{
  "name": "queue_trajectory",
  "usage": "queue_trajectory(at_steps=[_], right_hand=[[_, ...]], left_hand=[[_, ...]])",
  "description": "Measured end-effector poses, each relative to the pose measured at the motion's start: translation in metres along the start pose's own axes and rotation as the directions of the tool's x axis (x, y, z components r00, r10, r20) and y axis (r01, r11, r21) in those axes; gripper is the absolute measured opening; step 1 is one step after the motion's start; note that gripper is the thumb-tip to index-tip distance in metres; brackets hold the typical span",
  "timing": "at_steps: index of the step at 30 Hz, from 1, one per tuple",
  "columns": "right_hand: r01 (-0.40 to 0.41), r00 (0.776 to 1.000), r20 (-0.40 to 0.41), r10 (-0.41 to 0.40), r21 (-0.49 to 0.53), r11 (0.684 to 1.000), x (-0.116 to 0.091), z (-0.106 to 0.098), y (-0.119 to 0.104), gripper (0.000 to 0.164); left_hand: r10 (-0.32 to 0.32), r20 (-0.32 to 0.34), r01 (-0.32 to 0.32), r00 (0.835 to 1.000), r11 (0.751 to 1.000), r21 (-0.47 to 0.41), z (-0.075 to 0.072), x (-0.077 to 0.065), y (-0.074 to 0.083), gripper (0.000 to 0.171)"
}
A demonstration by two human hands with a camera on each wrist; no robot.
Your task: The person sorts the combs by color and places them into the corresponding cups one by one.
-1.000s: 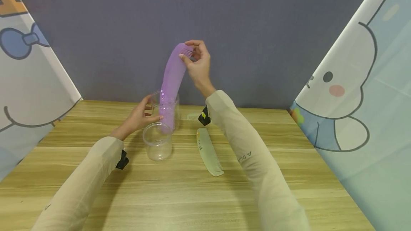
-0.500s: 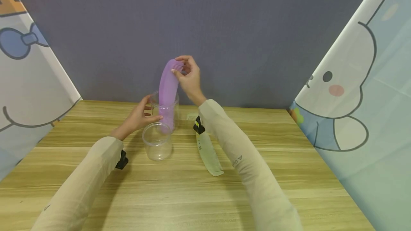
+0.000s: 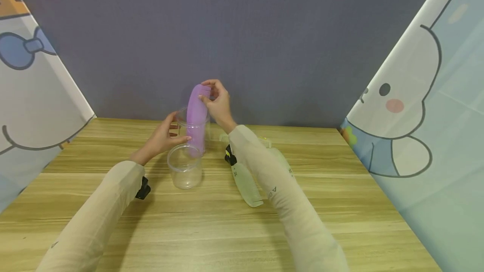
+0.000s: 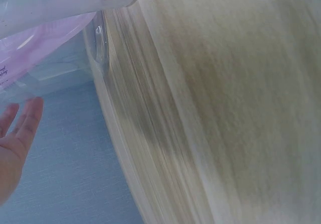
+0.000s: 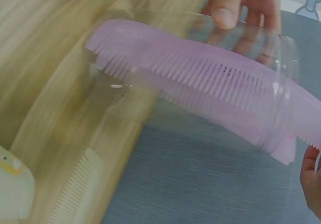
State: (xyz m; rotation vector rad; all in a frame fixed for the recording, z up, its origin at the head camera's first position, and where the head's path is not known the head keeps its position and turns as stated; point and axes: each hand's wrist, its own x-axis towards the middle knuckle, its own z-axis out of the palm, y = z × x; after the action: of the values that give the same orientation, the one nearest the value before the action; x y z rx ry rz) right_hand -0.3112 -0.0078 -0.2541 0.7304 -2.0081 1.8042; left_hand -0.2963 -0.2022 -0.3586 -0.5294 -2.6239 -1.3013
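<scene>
My left hand (image 3: 162, 138) grips the side of the rear clear plastic cup (image 3: 181, 117), thumb in front and fingers behind. My right hand (image 3: 219, 105) pinches the toothed upper end of a purple comb (image 3: 196, 112), whose lower part is down inside that cup. In the right wrist view the held comb (image 5: 165, 45) runs the length of the cup, with a second purple comb (image 5: 220, 108) beside it, also inside. A shorter clear cup (image 3: 185, 179) stands in front, overlapping the rear one in the head view.
Pale green combs lie on the wooden table (image 3: 181, 230): one in the middle (image 3: 246, 186), another (image 3: 280, 156) partly under the right sleeve, and one crosswise (image 3: 224, 138) at the back. A grey wall (image 3: 287, 53) rises behind, with cartoon-printed cloths at both sides.
My right hand has moved down and left, lowering the purple comb deeper into the rear cup. More pale green combs now show past the right sleeve. My left hand has stayed put.
</scene>
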Motion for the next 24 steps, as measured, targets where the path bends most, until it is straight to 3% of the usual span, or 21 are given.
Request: queue_trajectory(at_steps=[13,24], right_hand=[[-0.045,0.999,0.027,0.046,-0.042,0.998,-0.011,0.008,0.014,0.030],[-0.048,0.997,0.057,0.054,-0.111,0.993,-0.016,0.009,0.013,0.029]], left_hand=[[0.018,0.007,-0.018,1.000,1.000,-0.013,-0.001,0.001,-0.003,0.093],[0.014,0.004,-0.014,1.000,1.000,-0.007,-0.001,0.000,-0.002,0.095]])
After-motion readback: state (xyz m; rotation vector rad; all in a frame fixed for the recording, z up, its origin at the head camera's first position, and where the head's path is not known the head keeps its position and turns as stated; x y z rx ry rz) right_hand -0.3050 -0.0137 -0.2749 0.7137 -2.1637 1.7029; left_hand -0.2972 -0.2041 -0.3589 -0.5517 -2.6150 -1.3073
